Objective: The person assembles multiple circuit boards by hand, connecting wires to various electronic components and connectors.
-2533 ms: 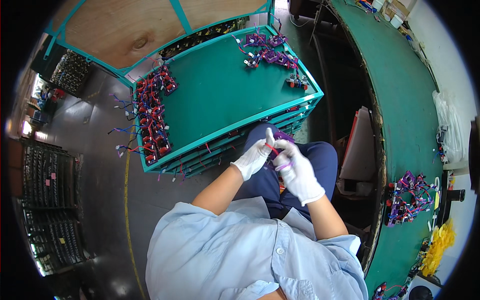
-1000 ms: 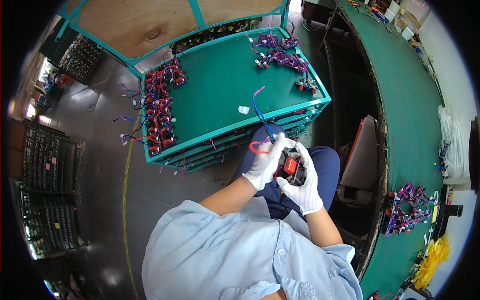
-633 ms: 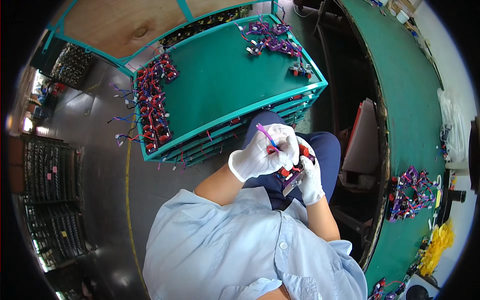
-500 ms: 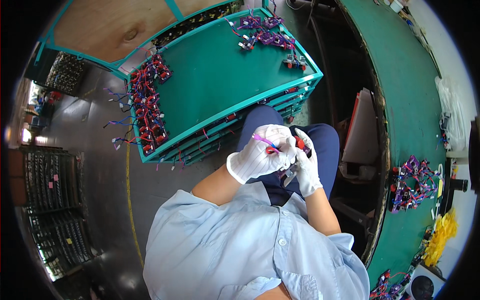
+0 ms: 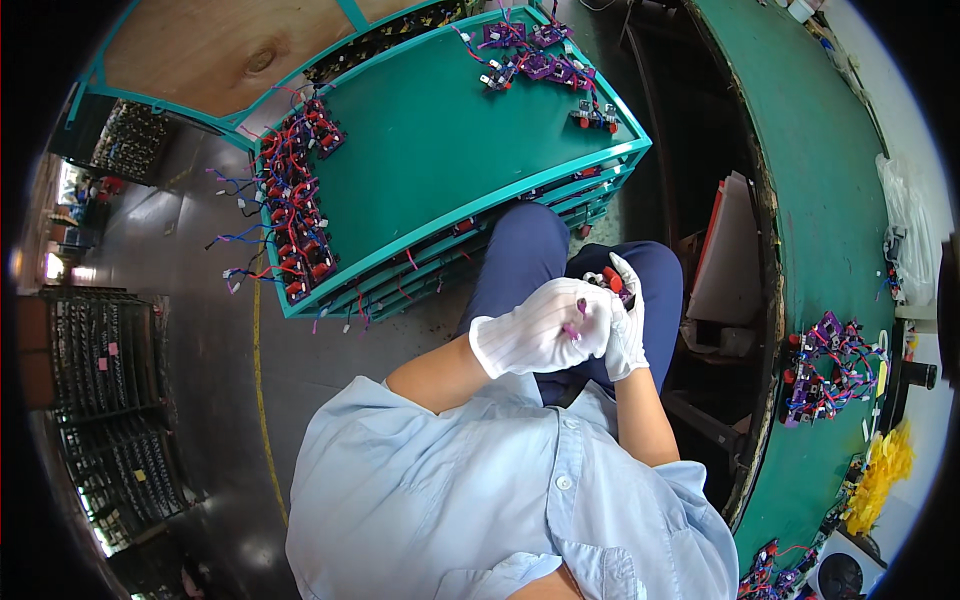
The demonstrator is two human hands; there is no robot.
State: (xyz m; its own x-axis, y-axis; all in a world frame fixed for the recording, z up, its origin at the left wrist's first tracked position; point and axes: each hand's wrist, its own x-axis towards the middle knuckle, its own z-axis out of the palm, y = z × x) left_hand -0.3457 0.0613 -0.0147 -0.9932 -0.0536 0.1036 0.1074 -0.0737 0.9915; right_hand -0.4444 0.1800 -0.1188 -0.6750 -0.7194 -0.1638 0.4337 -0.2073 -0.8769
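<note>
Both of my hands wear white striped gloves and meet above my lap. My right hand (image 5: 627, 340) is closed round a small circuit board (image 5: 626, 294) with red parts, which shows between thumb and fingers. My left hand (image 5: 540, 328) presses against it from the left, its fingers curled. A short purple wire (image 5: 572, 331) pokes out of the left fist; its other end is hidden by the glove. Most of the board lies hidden behind the gloves.
Ahead stands a green-topped cart (image 5: 400, 150) with purple wired boards (image 5: 295, 215) piled along its left edge and more boards (image 5: 540, 65) at its far right. A green bench (image 5: 810, 220) on my right carries another heap of boards (image 5: 830, 368) and a yellow bundle (image 5: 880, 480).
My left hand has turned over and shifted slightly right and down, so its back now hides much of the board. The purple wire has moved down with it. The board tilts upward in my right hand.
</note>
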